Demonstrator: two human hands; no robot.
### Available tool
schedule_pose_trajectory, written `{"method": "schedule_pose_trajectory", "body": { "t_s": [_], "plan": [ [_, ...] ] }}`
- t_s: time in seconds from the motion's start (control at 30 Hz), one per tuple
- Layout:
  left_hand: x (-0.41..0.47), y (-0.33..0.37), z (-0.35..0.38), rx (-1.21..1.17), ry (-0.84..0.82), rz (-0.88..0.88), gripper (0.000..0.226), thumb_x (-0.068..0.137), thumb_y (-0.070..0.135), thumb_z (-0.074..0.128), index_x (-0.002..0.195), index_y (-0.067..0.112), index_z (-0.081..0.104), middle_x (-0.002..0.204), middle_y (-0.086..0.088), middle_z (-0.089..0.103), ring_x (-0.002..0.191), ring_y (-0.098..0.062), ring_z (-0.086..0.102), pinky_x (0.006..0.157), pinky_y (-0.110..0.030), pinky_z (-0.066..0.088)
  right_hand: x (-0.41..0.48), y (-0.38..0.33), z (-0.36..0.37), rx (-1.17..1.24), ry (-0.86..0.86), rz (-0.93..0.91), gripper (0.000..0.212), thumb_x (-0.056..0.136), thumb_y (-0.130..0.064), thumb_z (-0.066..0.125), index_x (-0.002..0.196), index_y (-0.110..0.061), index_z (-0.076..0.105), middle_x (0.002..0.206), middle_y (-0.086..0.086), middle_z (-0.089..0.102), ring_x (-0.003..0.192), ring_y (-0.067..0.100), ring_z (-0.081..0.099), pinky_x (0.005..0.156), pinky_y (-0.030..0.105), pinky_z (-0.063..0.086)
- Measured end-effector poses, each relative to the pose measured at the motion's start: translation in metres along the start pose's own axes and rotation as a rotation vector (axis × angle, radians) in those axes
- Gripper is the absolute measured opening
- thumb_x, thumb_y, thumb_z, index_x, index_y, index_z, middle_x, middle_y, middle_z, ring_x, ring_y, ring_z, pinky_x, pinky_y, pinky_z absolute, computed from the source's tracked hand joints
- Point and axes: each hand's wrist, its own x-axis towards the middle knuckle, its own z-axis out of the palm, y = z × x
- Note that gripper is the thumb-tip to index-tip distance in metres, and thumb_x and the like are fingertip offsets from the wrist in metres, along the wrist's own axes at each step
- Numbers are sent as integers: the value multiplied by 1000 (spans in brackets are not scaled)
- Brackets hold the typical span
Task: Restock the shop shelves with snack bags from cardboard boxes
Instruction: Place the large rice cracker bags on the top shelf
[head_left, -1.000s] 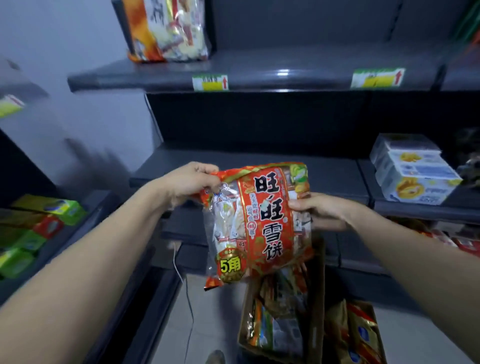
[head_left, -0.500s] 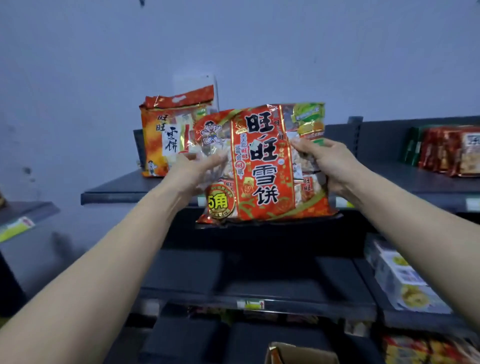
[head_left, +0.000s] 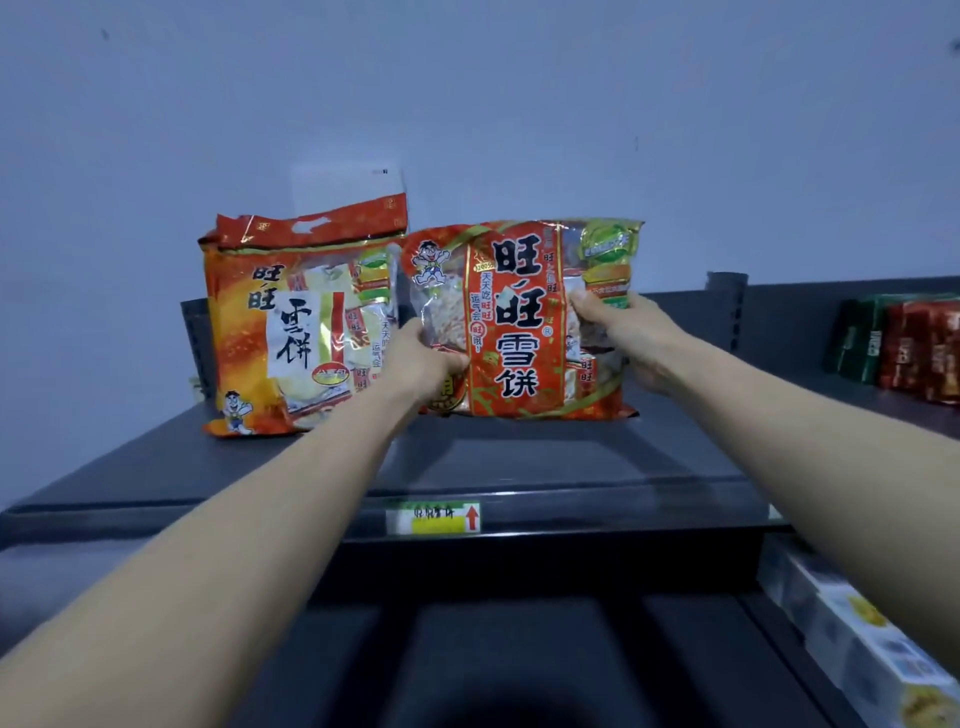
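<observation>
A red and orange rice-cracker snack bag (head_left: 519, 322) stands upright on the dark top shelf (head_left: 519, 462), its bottom edge touching the shelf board. My left hand (head_left: 421, 358) grips its lower left side and my right hand (head_left: 623, 332) grips its right side, thumbs on the front. Just to its left an orange snack bag (head_left: 296, 327) of the same brand stands on the same shelf, close to the held bag.
A green and yellow price label (head_left: 434, 518) sits on the shelf's front edge. Red and green packets (head_left: 904, 353) stand at the far right of the top shelf. White boxes (head_left: 857, 639) lie on a lower shelf at the right. A plain wall rises behind.
Both hands lifted the bag from over the cardboard box up to the top shelf and moved it back until it stands beside the orange bag.
</observation>
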Motion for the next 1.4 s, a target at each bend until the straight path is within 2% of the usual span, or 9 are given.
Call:
{"method": "schedule_pose_trajectory", "body": {
  "t_s": [0.13,0.3,0.5,0.67,0.8,0.93,1.07,1.17,1.4],
  "plan": [
    [50,-29,5,-26,-9,-14,41,83,-3,65,122,3,52,116,-10,63,97,-22,58,79,-31,46,41,23,12,-93,-141,59,33,86,-6,64,115,-20,54,104,0,72,94,14,68,83,39,52],
    [95,-55,15,22,-34,-19,39,87,-1,61,123,6,50,109,-6,60,94,-18,55,77,-28,43,86,46,28,-74,-43,37,41,80,20,52,100,-16,57,99,7,70,96,24,66,93,47,49],
    [136,-74,22,128,33,-34,40,88,3,59,125,6,46,121,-13,60,108,-29,57,91,-34,47,131,74,49,-103,115,37,51,80,10,61,123,-15,48,113,8,68,107,26,64,98,49,48],
    [149,-79,28,199,41,-71,58,87,14,62,134,3,30,131,-18,49,117,-34,52,101,-44,45,152,88,56,-255,219,60,59,80,-12,70,130,-23,41,119,2,64,112,25,60,102,49,44],
    [151,-80,31,241,52,-114,67,90,12,57,141,0,16,136,-21,42,121,-35,49,100,-41,44,149,93,58,-446,326,107,85,76,-39,72,144,-20,25,136,9,51,124,33,48,106,51,39],
    [144,-75,32,221,34,-175,75,91,11,58,145,2,8,143,-19,37,125,-34,47,87,-36,47,132,85,60,-556,348,134,92,83,-35,69,149,-11,11,149,14,31,137,35,31,111,46,32],
    [125,-64,30,245,25,-188,82,90,12,60,147,0,2,146,-19,36,127,-34,45,99,-39,44,106,74,59,-654,331,63,82,85,-33,67,147,-8,19,149,14,29,138,33,28,109,43,31],
    [101,-53,27,251,27,-151,71,89,12,60,143,2,15,142,-18,38,123,-33,48,87,-36,47,77,64,56,-670,290,-32,63,86,-29,66,137,-9,37,141,12,41,132,30,38,106,40,36],
    [-7,-20,35,263,0,124,43,86,8,62,126,4,47,115,-8,60,105,-22,57,91,-26,44,-47,51,33,-764,157,-327,38,87,-16,62,125,-13,57,128,4,60,120,18,53,97,19,35]
  ]
}}
